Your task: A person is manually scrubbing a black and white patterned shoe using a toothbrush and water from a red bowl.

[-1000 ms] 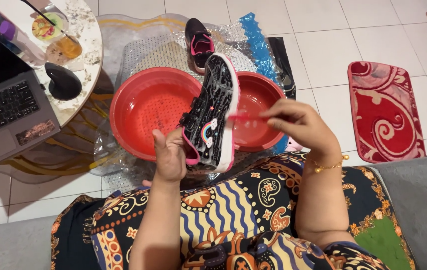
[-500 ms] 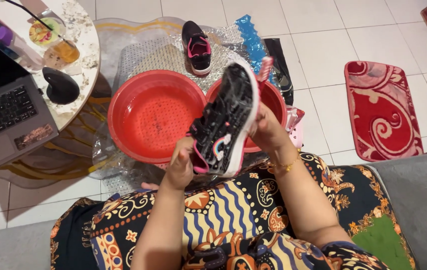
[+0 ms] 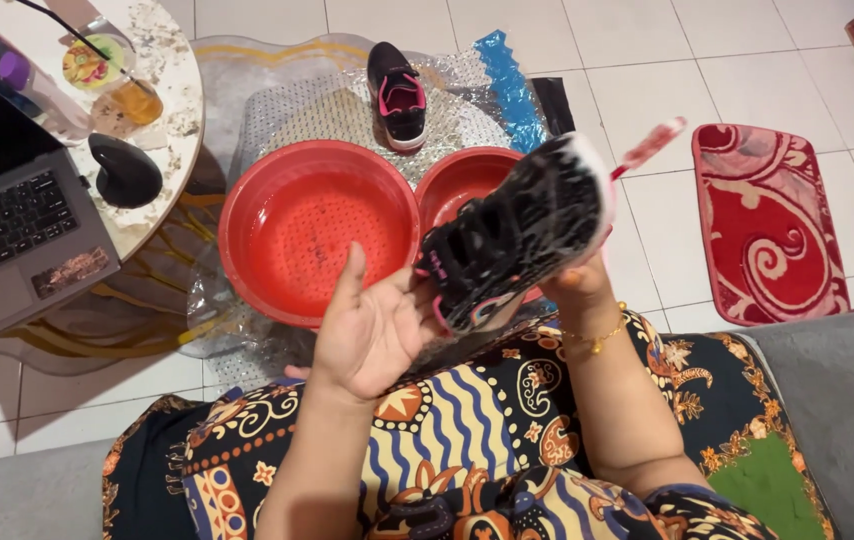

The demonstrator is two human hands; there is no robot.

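Since the earlier frame, the black shoe [image 3: 512, 235] has been turned from upright to lie almost level, toe toward the upper right, and the left hand [image 3: 372, 335] has come off it. Nearest the camera, a patterned skirt [image 3: 467, 420] covers the lap. Above it the left hand is spread open, palm up, its grip apart and holding nothing, just beside the heel of the shoe. The right hand [image 3: 572, 280] sits under the shoe and is mostly hidden by it; its grip supports the shoe from below, and a pink-handled brush [image 3: 647, 148] juts out past the toe, though which fingers pinch it cannot be told. The shoe, pink at the heel and lathered white along the sole edge, hangs over the lap and the near rim of the small red basin [image 3: 462, 170]. Beside that stands the large red basin [image 3: 277, 180], both on a clear plastic sheet [image 3: 347, 105]. Farther off lies a second black shoe [image 3: 397, 95]. At left, a round desk [image 3: 172, 90] carries a laptop [image 3: 17, 220], a black mouse [image 3: 125, 170] and a glass [image 3: 137, 100]. A red mat [image 3: 767, 220] lies on the tiled floor at right.
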